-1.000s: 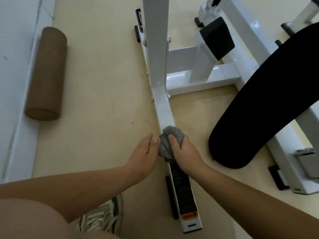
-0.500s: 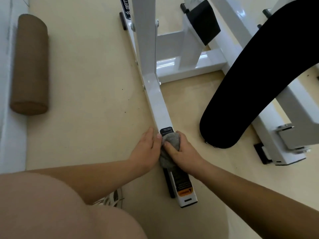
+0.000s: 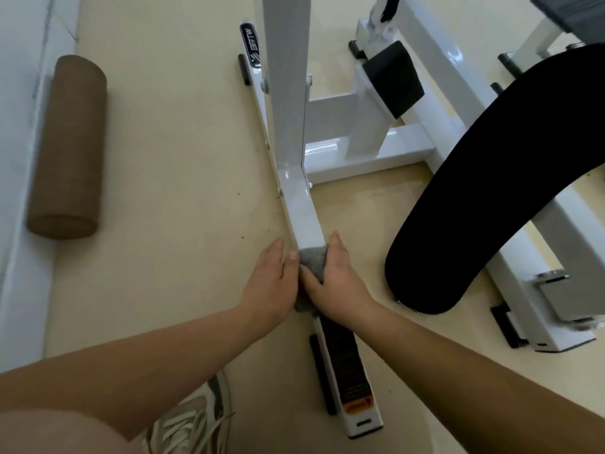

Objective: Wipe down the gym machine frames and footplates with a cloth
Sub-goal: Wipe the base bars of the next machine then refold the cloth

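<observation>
Now the right hand (image 3: 337,283) grips the grey cloth (image 3: 312,262), bunched and pressed onto the top of the white base rail (image 3: 302,214) that runs along the floor (image 3: 180,191) from near to far. The left hand (image 3: 271,283) lies just to its left, fingers fairly straight, resting against the rail's left side and touching the cloth's edge. The two hands are close together, almost meeting over the rail.

Half a second ago the cloth sat nearer, over the far end of the black label (image 3: 343,362). It has since slid back toward the far end, onto bare white paint, much where it was a second ago. That reads as a short back-and-forth stroke, so this stretch of rail is probably getting a proper rub, not a single pass.

Plenty seems left. The upright post (image 3: 284,77) rising from the rail, the cross-members to the right and the frame under the black pad (image 3: 491,191) all lie beyond the cloth. I cannot pick out a footplate with certainty. A brown roll (image 3: 67,149) lies far left by the wall, well apart from the work.
</observation>
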Demonstrator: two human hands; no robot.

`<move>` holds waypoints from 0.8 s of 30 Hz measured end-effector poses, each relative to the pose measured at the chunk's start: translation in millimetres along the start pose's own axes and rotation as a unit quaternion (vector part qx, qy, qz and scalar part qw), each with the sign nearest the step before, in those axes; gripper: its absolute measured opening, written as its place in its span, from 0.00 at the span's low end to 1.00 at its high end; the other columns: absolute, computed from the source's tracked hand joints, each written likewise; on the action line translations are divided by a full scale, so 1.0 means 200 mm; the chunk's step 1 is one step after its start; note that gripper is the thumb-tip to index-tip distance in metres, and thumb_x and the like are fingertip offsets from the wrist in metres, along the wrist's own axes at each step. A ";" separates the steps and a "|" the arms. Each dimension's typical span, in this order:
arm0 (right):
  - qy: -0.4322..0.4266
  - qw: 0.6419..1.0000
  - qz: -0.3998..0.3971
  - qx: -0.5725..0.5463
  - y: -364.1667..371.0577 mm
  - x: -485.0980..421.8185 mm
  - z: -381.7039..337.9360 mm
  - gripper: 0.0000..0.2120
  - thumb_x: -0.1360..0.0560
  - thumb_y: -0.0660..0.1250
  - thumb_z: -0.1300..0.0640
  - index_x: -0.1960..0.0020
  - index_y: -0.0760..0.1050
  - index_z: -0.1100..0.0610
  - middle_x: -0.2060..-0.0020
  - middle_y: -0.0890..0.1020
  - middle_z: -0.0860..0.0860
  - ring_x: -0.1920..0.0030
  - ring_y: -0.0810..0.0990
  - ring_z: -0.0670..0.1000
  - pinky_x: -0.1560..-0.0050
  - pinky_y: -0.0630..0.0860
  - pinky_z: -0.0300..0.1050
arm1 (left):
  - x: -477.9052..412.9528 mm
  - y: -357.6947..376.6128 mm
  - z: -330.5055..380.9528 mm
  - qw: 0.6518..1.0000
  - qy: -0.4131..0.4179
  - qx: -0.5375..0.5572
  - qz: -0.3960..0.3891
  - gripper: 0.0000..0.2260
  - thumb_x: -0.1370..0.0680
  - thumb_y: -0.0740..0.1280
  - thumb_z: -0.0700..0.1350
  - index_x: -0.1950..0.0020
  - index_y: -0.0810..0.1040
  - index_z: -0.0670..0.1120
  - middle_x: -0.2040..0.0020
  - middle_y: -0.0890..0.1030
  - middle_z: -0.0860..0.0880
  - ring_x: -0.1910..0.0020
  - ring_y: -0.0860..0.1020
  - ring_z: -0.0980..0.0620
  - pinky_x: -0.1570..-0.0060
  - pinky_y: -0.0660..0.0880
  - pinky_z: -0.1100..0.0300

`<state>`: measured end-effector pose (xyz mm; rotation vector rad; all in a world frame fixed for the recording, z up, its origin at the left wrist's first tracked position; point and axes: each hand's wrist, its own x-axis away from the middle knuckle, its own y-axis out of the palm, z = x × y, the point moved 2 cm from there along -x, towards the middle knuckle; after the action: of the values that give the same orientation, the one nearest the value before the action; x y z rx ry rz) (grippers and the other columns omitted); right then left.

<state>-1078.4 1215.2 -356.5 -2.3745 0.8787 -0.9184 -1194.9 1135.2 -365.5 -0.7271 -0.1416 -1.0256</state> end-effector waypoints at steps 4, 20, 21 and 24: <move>-0.038 0.993 -0.060 0.097 -0.01 -0.05 -0.09 0.51 0.23 0.70 0.49 0.17 0.36 0.59 0.18 0.37 0.55 0.18 0.35 0.55 0.18 0.40 0.53 | -0.04 -0.04 0.05 0.993 -0.057 0.095 0.025 0.22 0.14 0.56 0.55 0.20 0.65 0.51 0.21 0.68 0.50 0.24 0.67 0.51 0.22 0.62 0.51; 0.154 0.974 0.115 -0.120 -0.65 0.02 0.20 0.14 0.19 0.63 0.57 0.35 0.80 0.51 0.42 0.83 0.47 0.40 0.81 0.49 0.33 0.77 0.50 | 0.18 0.21 0.23 0.984 0.153 -0.092 -0.025 0.27 0.15 0.56 0.37 0.18 0.50 0.38 0.17 0.49 0.42 0.18 0.45 0.51 0.24 0.49 0.65; 0.153 0.974 0.127 -0.110 -0.70 0.03 0.19 0.14 0.19 0.63 0.57 0.35 0.80 0.52 0.46 0.84 0.48 0.44 0.83 0.52 0.37 0.80 0.50 | 0.17 0.18 0.33 0.974 0.207 -0.086 -0.044 0.27 0.16 0.56 0.34 0.18 0.49 0.41 0.18 0.47 0.48 0.21 0.43 0.65 0.29 0.48 0.74; 0.141 0.970 0.171 -0.098 -0.85 0.07 0.20 0.09 0.19 0.64 0.56 0.46 0.82 0.55 0.59 0.84 0.55 0.56 0.83 0.58 0.54 0.82 0.48 | 0.06 0.14 0.53 0.960 0.230 -0.092 -0.132 0.31 0.16 0.59 0.33 0.17 0.47 0.45 0.21 0.62 0.51 0.27 0.56 0.75 0.38 0.57 0.77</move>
<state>-975.0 1331.8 -276.6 -2.1757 1.4972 -1.0796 -1142.7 1200.3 -293.0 -0.6279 0.2702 -1.4522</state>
